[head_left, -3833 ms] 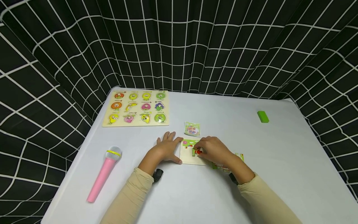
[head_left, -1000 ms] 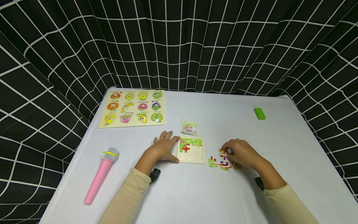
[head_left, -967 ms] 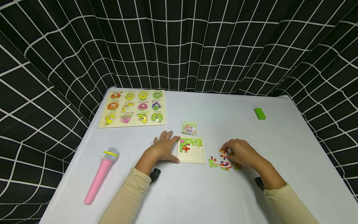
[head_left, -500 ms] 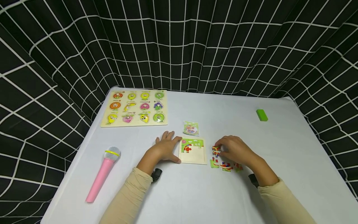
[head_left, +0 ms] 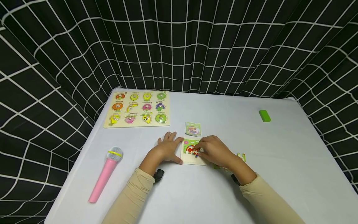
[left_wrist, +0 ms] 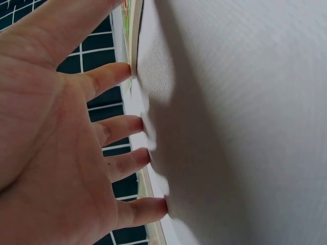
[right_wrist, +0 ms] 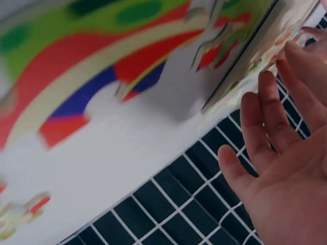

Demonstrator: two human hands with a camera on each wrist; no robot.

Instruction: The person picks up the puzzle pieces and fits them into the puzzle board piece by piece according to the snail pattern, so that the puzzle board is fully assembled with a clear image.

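A square wooden puzzle board lies mid-table, its upper part filled with green and red pieces. My left hand is spread flat at its left side, with thumb and index fingertip against the edge; the left wrist view shows that index fingertip on the board's rim. My right hand pinches a small puzzle piece over the board's middle, its fingers covering the board's right part. Loose puzzle pieces lie under the right wrist, largely hidden in the head view.
A picture card lies just behind the board. A fruit puzzle board is at the back left, a pink toy microphone at the left, and a green block at the back right. A black gridded curtain surrounds the table.
My right hand has lifted a red and white puzzle piece from the loose pieces and carried it left onto the board. My left hand stays at the board's edge.
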